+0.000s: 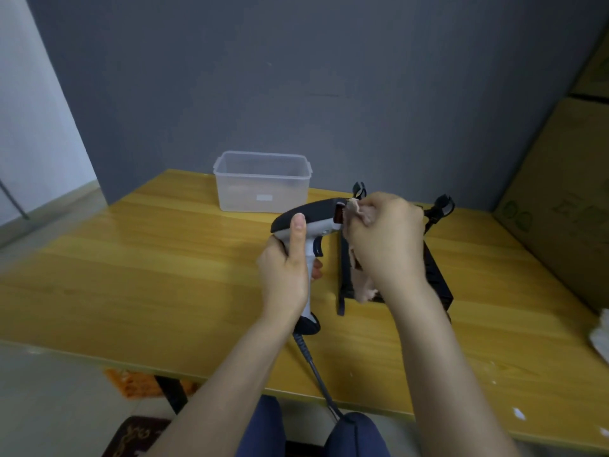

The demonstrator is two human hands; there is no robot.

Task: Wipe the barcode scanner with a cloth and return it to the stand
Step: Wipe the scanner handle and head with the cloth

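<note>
Left hand (286,275) has its grip wrapped round the smooth grey-black scanner (309,222), right hand (384,239) pinching a soft pinkish cloth (361,285) at its window, near the glossy wooden tabletop's (164,258) far edge.

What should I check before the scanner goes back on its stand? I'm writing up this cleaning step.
1. Left hand grips the scanner by its handle: ok.
2. Cloth in right hand touches the scanner's front window: ok.
3. Window fully wiped: cannot tell, the hand hides most of it.
4. Stand free to take the scanner: not ok, hand and cloth hang over it.
5. Cable running off the table edge unsnagged: cannot tell.
</note>
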